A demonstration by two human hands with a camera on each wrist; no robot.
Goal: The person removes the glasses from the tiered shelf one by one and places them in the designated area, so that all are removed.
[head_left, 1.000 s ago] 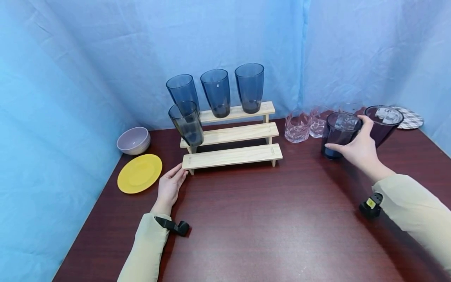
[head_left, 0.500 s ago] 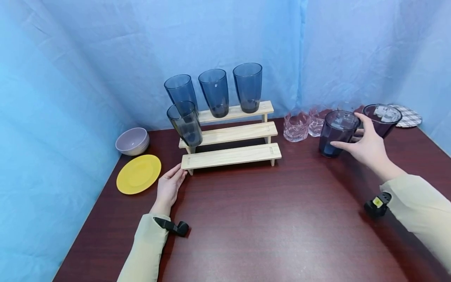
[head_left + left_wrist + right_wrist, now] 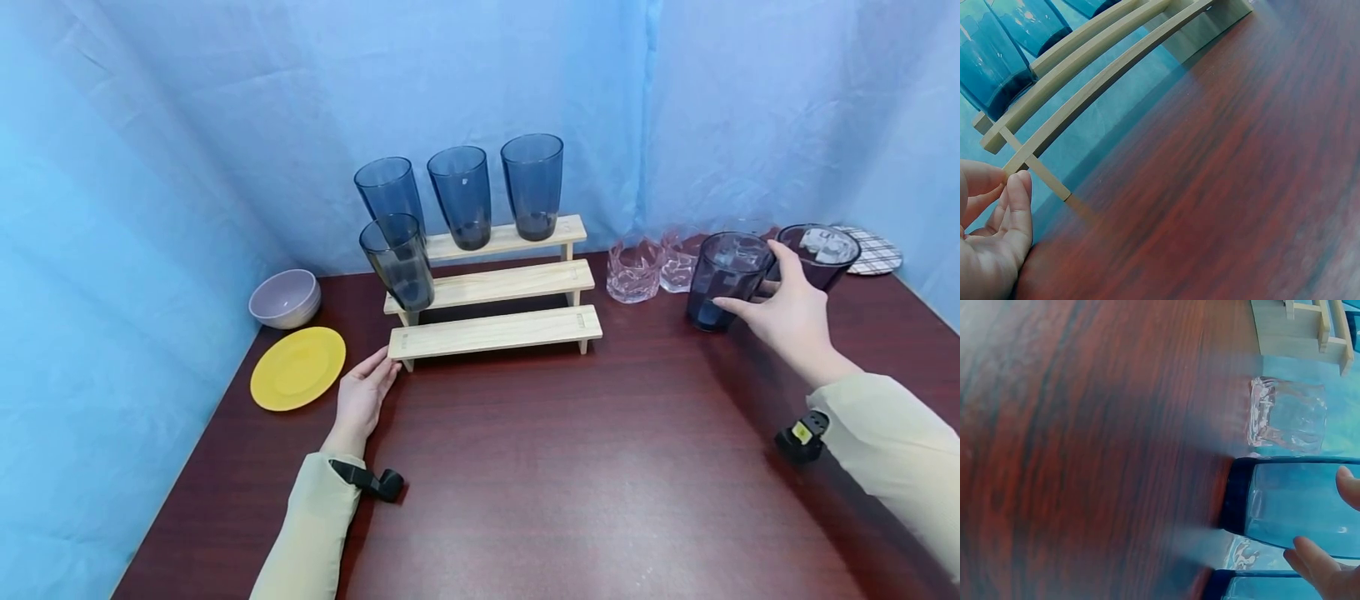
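Blue curtain point(image 3: 225, 100) spans the upper frame. Dark red-brown table point(image 3: 525, 467) fills the lower part. Wooden rack point(image 3: 495, 333), three stepped tiers, stands at upper centre. Yellow plate point(image 3: 297, 368) lies flat, left of the rack. Three tall blue glasses point(image 3: 459, 197) stand upright on the rear tier; a fourth tall glass point(image 3: 397, 262) stands at the middle tier's left end. Held glass point(image 3: 708, 283), tall and dark, is right of centre, roughly upright; contact with the table cannot be confirmed. Another dark glass point(image 3: 821, 260) is just beside it, partly hidden.

Right hand point(image 3: 795, 317): thumb and fingers clasped about the held glass. Left hand point(image 3: 360, 400): thumb and fingers pinching the front tier's left end. Lilac bowl point(image 3: 285, 300) sits behind the plate. Clear tumblers point(image 3: 633, 271) stand between the rack and the held glass.
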